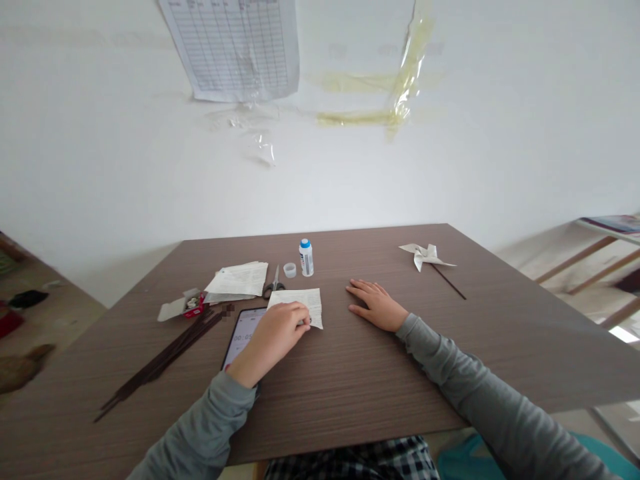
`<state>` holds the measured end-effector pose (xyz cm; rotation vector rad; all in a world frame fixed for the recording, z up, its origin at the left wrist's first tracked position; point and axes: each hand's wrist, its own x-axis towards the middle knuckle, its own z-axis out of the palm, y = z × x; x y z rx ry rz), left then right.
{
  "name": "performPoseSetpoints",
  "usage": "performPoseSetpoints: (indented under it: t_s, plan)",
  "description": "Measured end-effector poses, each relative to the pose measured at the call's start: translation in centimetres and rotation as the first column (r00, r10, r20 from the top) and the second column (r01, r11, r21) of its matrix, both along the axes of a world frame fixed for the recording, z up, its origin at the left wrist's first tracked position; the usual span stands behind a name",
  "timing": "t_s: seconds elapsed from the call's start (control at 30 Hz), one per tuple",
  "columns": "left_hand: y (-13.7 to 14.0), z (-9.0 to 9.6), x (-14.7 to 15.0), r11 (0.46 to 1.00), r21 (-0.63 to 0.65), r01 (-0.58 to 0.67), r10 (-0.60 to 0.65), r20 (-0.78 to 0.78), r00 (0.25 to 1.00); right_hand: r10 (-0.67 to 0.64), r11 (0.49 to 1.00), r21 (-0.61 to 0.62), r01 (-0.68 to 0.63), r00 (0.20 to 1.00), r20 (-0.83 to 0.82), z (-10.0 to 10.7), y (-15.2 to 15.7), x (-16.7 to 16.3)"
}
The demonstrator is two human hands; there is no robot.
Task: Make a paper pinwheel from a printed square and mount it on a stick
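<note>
My left hand (280, 329) is closed, its fingers curled at the near edge of a small printed sheet of paper (311, 301). The fingertips pinch the paper, partly hidden beneath the hand. Under the wrist lies a phone (243, 331) with a timer on its screen, its right side covered. To the right, my right hand (376, 305) rests palm down on the table, fingers spread and holding nothing. Scissors (275, 285) lie just beyond the sheet, near a small translucent cap (289, 270) and an upright white glue bottle (306, 259) with a blue top.
A stack of printed paper (237, 281) lies at the left, beside an open small red box (194, 304) and a bundle of dark thin sticks (160, 357). A paper pinwheel (426, 255) on a dark stick lies at the right of the table (340, 393). The wall stands behind.
</note>
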<state>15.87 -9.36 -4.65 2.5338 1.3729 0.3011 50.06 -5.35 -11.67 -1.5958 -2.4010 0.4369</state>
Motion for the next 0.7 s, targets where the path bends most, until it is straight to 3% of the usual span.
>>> performPoseSetpoints:
  t_s: [0.27, 0.5, 0.7]
  plan:
    - [-1.1, -2.0, 2.3, 0.998, -0.058, -0.011, 0.015, 0.065, 0.998, 0.004, 1.0, -0.015, -0.004, 1.0, -0.005, 0.3, 0.1, 0.1]
    - [-1.3, -2.9, 3.1, 0.99, -0.08, 0.118, -0.103, 0.17, 0.98, 0.017, 0.998, 0.066, -0.006, 0.987, -0.16, 0.3, 0.0, -0.3]
    - [-0.9, -3.9, 4.1, 0.994, -0.104, 0.024, 0.0, 0.228, 0.974, 0.184, 0.979, 0.11, -0.17, 0.973, -0.137, 0.2, -1.7, -3.0]
